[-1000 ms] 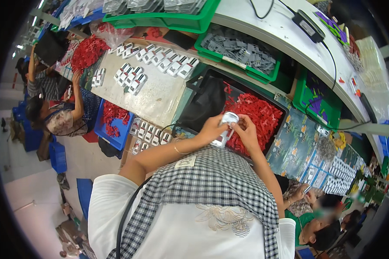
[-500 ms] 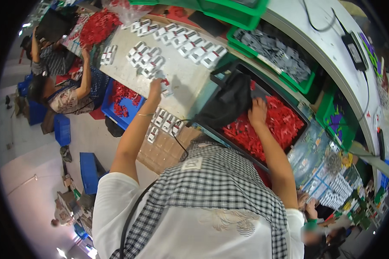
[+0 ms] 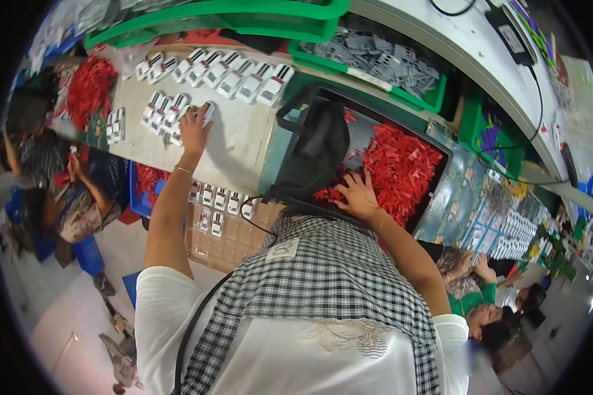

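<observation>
On the pale tabletop, my left hand (image 3: 193, 131) is at the near right end of a short row of white-and-grey plastic housings (image 3: 156, 112). Its fingers are closed round one housing (image 3: 208, 113), partly hidden by them. Lower right, my right hand (image 3: 359, 196) lies with spread fingers over small red plastic parts (image 3: 402, 164) in a black tray (image 3: 435, 191). Nothing shows in its grasp. A black cloth bag (image 3: 319, 145) sits across the tray's left side, beside that hand. Farther back, a longer row of similar housings (image 3: 237, 79) stands on the table.
Several housings lie in a brown compartment tray (image 3: 211, 247) by my apron. Green bins (image 3: 435, 100) with grey parts stand behind the black tray. A blue bin (image 3: 141, 204) and a red heap (image 3: 89, 89) are at the left. Co-workers (image 3: 85, 217) sit on both sides; cables hang at right.
My left hand has come up to the row's end with the housing. My right hand has moved left and nearer me in the red parts, fingers spreading. The whole view has turned somewhat.
</observation>
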{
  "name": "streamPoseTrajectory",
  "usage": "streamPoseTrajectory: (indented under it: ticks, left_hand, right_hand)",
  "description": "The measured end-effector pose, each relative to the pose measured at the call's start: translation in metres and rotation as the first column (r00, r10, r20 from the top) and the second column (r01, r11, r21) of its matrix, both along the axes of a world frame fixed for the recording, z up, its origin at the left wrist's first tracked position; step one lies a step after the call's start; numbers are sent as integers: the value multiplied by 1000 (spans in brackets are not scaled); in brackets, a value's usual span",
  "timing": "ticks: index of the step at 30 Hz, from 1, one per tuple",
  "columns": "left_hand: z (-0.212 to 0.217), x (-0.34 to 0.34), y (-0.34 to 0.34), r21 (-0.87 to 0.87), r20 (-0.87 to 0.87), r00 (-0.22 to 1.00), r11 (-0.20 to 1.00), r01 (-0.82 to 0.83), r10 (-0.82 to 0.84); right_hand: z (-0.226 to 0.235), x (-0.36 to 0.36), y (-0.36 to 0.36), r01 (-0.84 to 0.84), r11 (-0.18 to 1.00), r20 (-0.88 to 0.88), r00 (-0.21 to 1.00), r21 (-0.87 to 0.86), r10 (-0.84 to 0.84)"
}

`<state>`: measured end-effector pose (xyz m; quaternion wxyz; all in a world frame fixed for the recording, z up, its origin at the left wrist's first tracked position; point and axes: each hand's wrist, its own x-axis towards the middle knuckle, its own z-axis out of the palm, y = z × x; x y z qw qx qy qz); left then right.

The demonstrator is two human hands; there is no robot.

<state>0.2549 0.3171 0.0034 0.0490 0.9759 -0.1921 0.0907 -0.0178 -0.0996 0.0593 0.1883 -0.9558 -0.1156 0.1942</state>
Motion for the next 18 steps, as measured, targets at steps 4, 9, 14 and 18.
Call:
streamPoseTrajectory:
  ticks: [4,9,14,18]
  left_hand:
    - [0,10,9,92,19,997,993,-75,74]
    - [-8,42,34,158,-9,941,930,-331,337]
    - [7,52,4,-21,26,975,975,-219,220]
    - [49,4,-78,-384,-10,990,915,127,-141]
  right_hand:
    - [10,-11,-16,-52,992,-24,998,-112,50]
    - [25,-41,-51,-19,982,78,996,-188,34]
    - [45,-57,-86,184,967,201,968,-178,-147]
    - [61,-67,-105,317,947,290,912,-47,-291]
